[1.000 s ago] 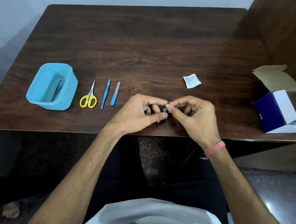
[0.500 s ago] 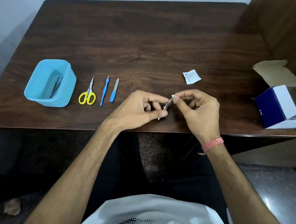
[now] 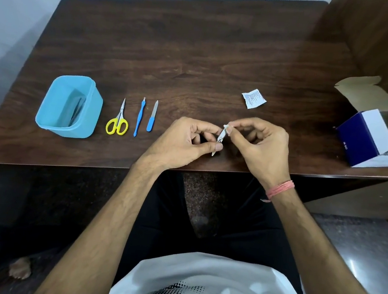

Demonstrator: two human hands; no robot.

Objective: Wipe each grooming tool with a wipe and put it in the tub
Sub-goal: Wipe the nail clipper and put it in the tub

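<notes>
Two hands work one small tool over the near edge of the table.

Nearest me, the left hand (image 3: 184, 141) has its fingers curled in, thumb and forefinger pinching a small silver metal nail clipper (image 3: 219, 141) that tilts up toward the other hand. The right hand (image 3: 263, 145), also curled, pinches a small white wipe (image 3: 227, 128) against the clipper's upper end. Farther left on the dark brown wooden table (image 3: 197, 58) three tools lie side by side: one pair of yellow-handled scissors (image 3: 118, 122), one slim blue-handled pusher (image 3: 139, 116) and one blue-handled nail file (image 3: 152, 117). Left of them stands one light blue plastic tub (image 3: 70, 106) with something thin inside that I cannot make out. Beyond the hands lies one torn white sachet (image 3: 253, 98); at the right edge sits one open blue and white cardboard box (image 3: 366, 138).
</notes>
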